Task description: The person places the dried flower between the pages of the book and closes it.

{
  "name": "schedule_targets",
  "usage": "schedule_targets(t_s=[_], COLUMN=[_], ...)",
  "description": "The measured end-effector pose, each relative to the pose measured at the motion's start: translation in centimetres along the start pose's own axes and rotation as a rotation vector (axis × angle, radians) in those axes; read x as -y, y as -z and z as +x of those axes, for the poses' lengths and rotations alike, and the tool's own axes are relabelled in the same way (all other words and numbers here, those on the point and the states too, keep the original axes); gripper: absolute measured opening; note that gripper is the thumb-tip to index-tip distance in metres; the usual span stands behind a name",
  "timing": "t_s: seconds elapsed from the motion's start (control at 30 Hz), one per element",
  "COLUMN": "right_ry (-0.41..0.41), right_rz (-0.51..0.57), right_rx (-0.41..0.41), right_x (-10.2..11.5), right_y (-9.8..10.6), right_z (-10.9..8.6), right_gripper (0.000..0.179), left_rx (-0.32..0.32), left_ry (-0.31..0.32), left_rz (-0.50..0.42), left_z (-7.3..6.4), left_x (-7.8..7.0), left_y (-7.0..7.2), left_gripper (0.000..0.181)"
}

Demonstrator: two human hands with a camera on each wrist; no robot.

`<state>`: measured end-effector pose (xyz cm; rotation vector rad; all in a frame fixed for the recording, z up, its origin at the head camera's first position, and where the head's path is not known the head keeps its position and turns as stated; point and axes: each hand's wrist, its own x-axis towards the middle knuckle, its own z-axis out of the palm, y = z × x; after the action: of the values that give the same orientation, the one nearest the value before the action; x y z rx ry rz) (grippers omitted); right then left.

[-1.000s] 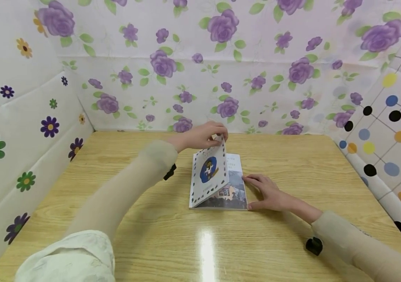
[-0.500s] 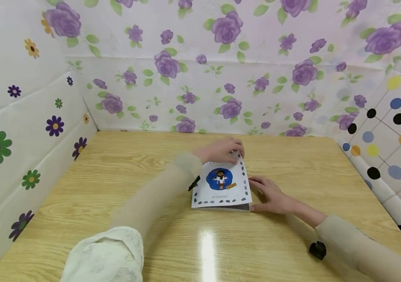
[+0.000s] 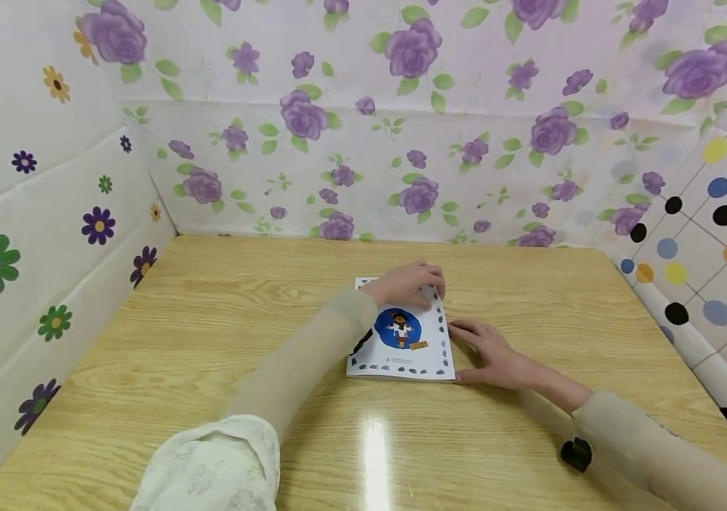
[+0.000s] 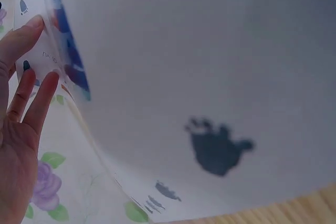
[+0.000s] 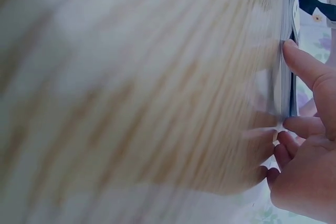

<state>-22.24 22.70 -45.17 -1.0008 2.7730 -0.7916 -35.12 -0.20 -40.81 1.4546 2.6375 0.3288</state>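
Note:
A thin white picture book (image 3: 414, 360) lies closed on the wooden table in the head view. Its cover has a dark footprint border and a figure on a blue oval. Over its upper right part rests my left hand (image 3: 404, 284), thumb stretched across the cover and fingers at the right edge. The left wrist view shows that hand (image 4: 21, 140) with fairly straight fingers against the cover (image 4: 294, 103). Beside the lower right edge, my right hand (image 3: 494, 358) touches the book with thumb and fingertips. The right wrist view shows its fingers spread along the page edges (image 5: 287, 19).
The table (image 3: 242, 284) reflects a bright strip of light near its front. A purple-rose cloth (image 3: 414, 128) hangs behind it, with patterned cloths at both sides. Black devices are strapped at the left wrist (image 3: 361, 342) and right wrist (image 3: 576, 454).
My left hand has swung the raised cover with its pages over to the right and down, closing the book over the inside picture. The right hand has stayed at the right edge.

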Motion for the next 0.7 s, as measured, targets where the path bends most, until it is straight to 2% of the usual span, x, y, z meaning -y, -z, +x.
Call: schedule_targets(t_s=[0.17,0.4,0.5,0.6,0.7], right_ry=[-0.015,-0.033,-0.058,-0.08,-0.082], right_rz=[0.03,0.019,0.043,0.063,0.074], right_rx=[0.017,0.038,0.053,0.051,0.027], right_x=[0.38,0.58,0.61,0.71,0.76], right_y=[0.13,0.19,0.31,0.35,0.23], right_z=[-0.52,-0.48,-0.42,-0.34,-0.21], right_gripper=[0.082,0.083,0.089,0.094,0.092], left_rx=[0.019,0.13,0.139,0.137,0.14], left_ry=[-0.003,0.025,0.047,0.044,0.056], left_rz=[-0.014,-0.124,-0.157,-0.177,-0.175], left_z=[0.43,0.46,0.5,0.65,0.63], left_x=[0.2,0.57,0.68,0.84,1.01], left_y=[-0.49,-0.43,-0.51,-0.63,-0.71], left_gripper=[0.026,0.036,0.039,0.04,0.042])
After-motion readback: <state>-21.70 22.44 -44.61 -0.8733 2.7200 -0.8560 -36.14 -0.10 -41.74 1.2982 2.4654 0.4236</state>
